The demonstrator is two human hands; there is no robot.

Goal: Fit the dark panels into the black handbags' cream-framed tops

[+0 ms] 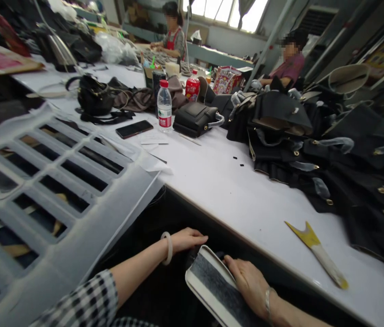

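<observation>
A bag piece (217, 281) with pale edges and a dark grey panel is low in the middle, tilted, at the table's near edge. My right hand (251, 284) is closed on its right side, thumb along the edge; part of the grip is hidden. My left hand (187, 239) is just beyond the piece's upper end, fingers stretched out to the right. Something black lies beneath this hand, too dark to make out. On the white table (219, 177), to the right, lies a yellow-and-white forked tool (317, 254).
A grey slotted plastic crate (72, 181) fills the left. Black bags (280, 118) are heaped at right. Farther back are a phone (134, 129), a water bottle (164, 106), a small black bag (193, 119) and a kettle (58, 50). Two people sit beyond.
</observation>
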